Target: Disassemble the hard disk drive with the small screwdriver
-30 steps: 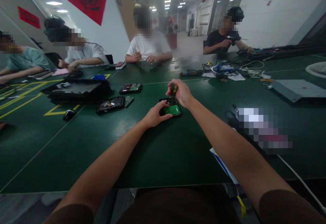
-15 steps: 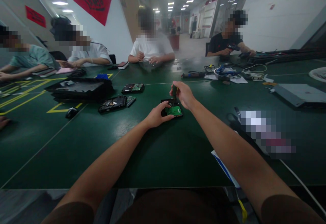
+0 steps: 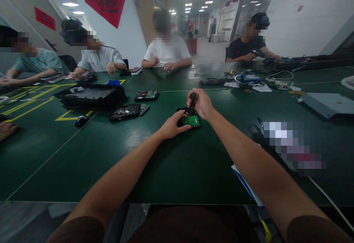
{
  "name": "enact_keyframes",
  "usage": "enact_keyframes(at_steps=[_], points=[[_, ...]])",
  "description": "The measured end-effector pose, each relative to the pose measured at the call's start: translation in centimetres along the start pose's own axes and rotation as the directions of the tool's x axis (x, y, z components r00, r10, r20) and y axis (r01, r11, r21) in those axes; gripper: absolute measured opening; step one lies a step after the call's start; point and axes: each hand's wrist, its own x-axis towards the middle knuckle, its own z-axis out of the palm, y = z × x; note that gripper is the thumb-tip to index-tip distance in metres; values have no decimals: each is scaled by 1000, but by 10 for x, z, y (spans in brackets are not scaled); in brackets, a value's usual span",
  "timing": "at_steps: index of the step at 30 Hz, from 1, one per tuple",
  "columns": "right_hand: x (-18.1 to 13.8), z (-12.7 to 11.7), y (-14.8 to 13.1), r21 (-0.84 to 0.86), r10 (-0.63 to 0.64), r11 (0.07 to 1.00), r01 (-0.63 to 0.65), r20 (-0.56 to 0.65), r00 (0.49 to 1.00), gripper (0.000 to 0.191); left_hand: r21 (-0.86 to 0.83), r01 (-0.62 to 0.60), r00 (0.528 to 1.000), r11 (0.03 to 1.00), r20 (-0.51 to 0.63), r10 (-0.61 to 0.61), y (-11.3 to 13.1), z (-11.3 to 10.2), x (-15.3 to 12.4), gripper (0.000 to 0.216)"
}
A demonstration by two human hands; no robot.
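The hard drive lay flat on the table between my two hands, its green circuit board facing up. My left hand held the drive at its left side, thumb along the near edge and fingers on the black casing. My right hand, raised above the drive's far right part, was closed around the dark handle of a screwdriver. The shaft pointed down at the drive; whether the tip touched it was too small to tell.

Left of my left hand and slightly beyond it lay a black device, with a small circuit board just beside it. A flat unit with green and silver parts lay farther out. Well to the left were a black tray and, nearer, a mouse.

Beyond and right of my right hand stood a bowl heaped with blue material. Well to its right lay a grey metal box. Past both hands, across the table, sat a person in a white shirt.
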Motion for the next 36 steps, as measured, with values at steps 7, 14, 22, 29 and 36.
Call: enact_keyframes(at_steps=[7,14,22,29,36], points=[[-1,1,-4,-6,-32,999,32,5,999,43,11,-4,1000,1000,5,4,3,-2,-1,60],[0,3,-31,-69,-166,984,162,-58,984,45,20,-31,999,999,5,31,2,0,-1,60],[-14,15,-90,-224,-335,923,314,-62,940,48,55,-58,998,997,8,58,3,-1,-2,61],[-4,-14,-79,-427,-234,890,161,-123,965,37,71,-70,997,995,-8,71,1,-1,-3,63],[14,-76,-39,-854,-48,445,-270,-324,945,18,93,-49,999,994,4,49,-1,0,-3,70]])
